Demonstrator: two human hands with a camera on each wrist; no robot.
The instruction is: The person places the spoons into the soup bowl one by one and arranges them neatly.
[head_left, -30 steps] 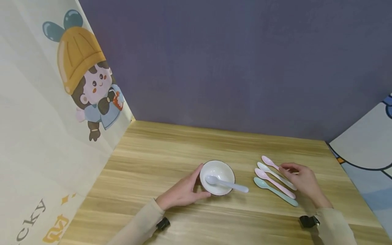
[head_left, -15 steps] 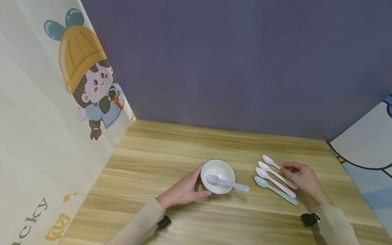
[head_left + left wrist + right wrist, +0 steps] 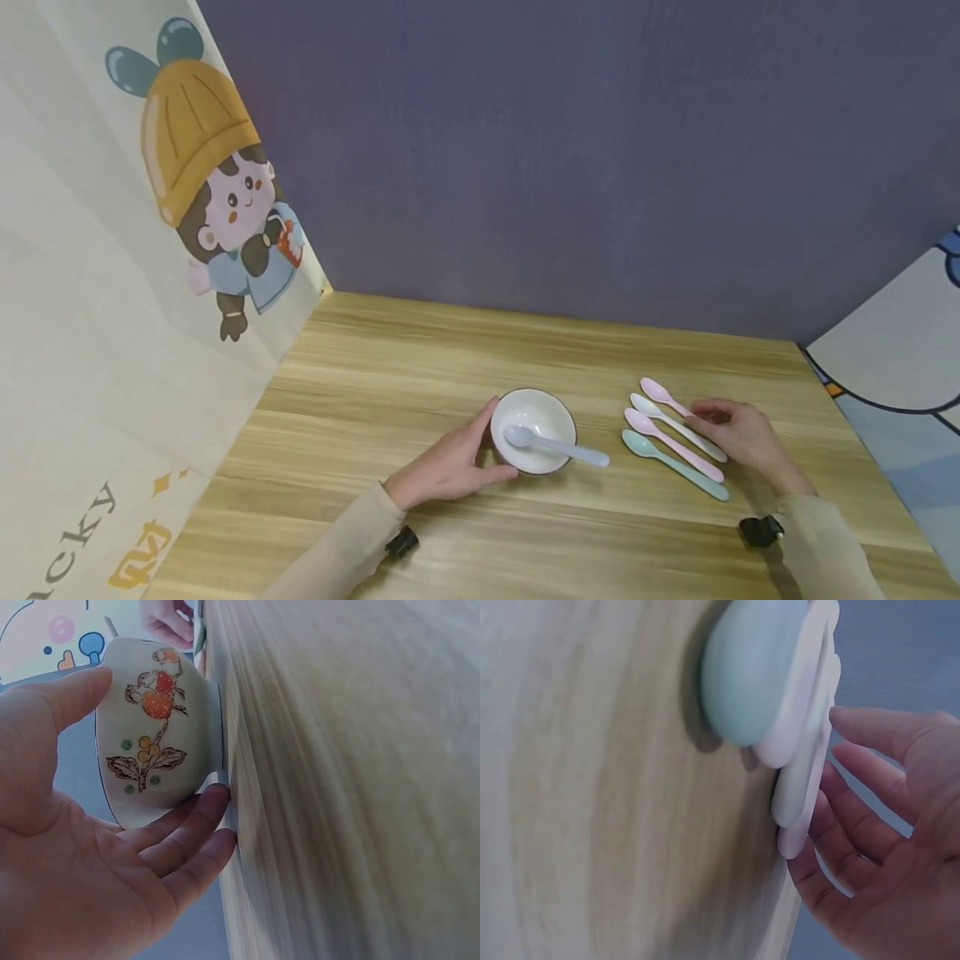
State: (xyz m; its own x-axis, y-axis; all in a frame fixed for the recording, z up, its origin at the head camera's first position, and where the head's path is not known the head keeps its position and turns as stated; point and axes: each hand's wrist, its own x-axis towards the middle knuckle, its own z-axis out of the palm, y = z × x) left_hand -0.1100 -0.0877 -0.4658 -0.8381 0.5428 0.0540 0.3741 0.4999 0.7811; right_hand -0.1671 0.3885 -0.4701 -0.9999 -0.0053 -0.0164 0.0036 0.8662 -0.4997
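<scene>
Wooden table [image 3: 420, 375] looks unchanged from a second ago: left hand [image 3: 448, 467] still cups the bowl [image 3: 534, 429] at lower centre, right hand [image 3: 738, 437], fingers loosely curled, stays touching the spoons [image 3: 673, 440], none lifted.

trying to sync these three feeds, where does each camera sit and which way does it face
Head: above, looking forward and down at the table; both sleeved arms show, left hand at the bowl, right hand at the four spoons.
Left wrist: low by the tabletop, facing the bowl's painted side; palm and fingers cup it.
Right wrist: low by the tabletop, facing the spoon handle ends; fingers show.
Shared: bowl in head and left wrist, spoons in head and right wrist.
</scene>
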